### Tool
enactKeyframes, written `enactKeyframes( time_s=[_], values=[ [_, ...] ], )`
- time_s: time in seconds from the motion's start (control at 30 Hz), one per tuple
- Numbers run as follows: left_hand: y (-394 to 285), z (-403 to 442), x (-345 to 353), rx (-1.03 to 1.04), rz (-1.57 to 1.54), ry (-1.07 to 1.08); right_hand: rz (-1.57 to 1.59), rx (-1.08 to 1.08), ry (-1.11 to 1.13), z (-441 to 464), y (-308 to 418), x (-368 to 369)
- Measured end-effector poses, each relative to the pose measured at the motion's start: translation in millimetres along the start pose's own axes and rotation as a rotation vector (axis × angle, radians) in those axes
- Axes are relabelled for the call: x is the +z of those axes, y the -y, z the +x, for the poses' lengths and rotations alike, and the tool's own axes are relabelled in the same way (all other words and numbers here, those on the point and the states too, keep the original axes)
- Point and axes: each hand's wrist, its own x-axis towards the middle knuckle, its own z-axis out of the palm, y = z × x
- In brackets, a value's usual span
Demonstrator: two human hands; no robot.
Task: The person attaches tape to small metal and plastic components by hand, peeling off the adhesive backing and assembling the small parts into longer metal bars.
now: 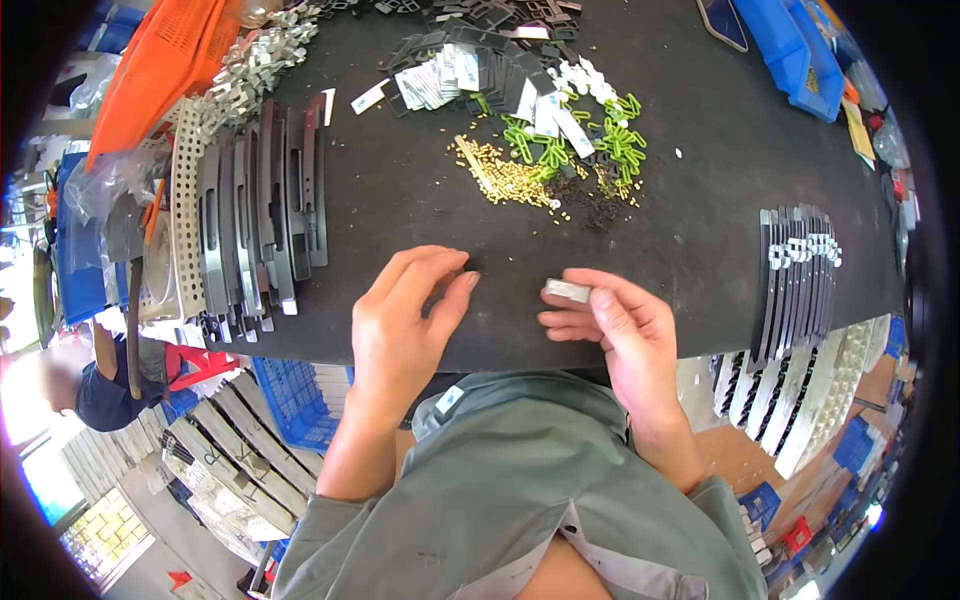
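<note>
one small silvery piece [568, 290] sits pinched between the thumb and fingers of the right hand [638, 335], above a dark bench [720, 190]; the left hand [400, 308] hovers nearby, fingers curled, a narrow gap to the thumb. green pieces [625, 152] and gold-coloured bits [492, 170] lie in piles beyond.

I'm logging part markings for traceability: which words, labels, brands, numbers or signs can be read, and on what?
No text can be read.
Flat white rectangular strips: faint bluish print, too small to read.
Small white label on the grey-green cloth garment: marks too blurred to read.
Small silvery rectangular piece in the right hand: no readable marking.
</note>
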Motion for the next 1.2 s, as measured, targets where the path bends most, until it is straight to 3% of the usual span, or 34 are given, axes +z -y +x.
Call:
enactKeyframes(
  time_s=[0.07, 0.13, 0.17, 0.27, 0.33, 0.4, 0.5, 0.73, 0.77, 0.87, 1.2],
  values=[
    [-5, -1, 0, 0.064, -0.003, -0.058, 0.058, 0.108, 0.064, -5, 4, 4],
    [-12, -2, 4, 0.494, 0.077, 0.095, 0.074, 0.125, 0.069, -8, -1, 13],
    [-17, -5, 12, 0.499, 0.044, 0.12, 0.073, 0.129, 0.077, -8, -4, 13],
    [-19, -9, 21, 0.424, -0.005, 0.109, 0.077, 0.07, 0.066, -5, -11, 11],
    [-16, -6, 12, 0.333, -0.102, 0.136, 0.082, 0.078, -0.062, -8, -9, 7],
    [-1, 5, -1, 0.139, 0.059, -0.033, 0.058, 0.023, -0.118, -9, -8, 8],
    [18, 18, -8, -0.131, 0.075, -0.109, -0.021, -0.224, -0.206, -9, -13, 1],
    [28, 27, -5, 0.198, 0.45, 0.036, -0.052, -0.24, -0.205, -10, -8, -14],
    [22, 27, -4, 0.204, 0.445, 0.04, -0.053, -0.244, -0.213, -10, -7, -14],
    [-3, 23, 16, 0.033, -0.007, 0.052, -0.054, -0.258, -0.238, -10, -12, -9],
    [-28, 33, 65, 0.148, 0.33, 0.078, -0.023, -0.3, -0.151, -5, -19, -18]
  ],
)
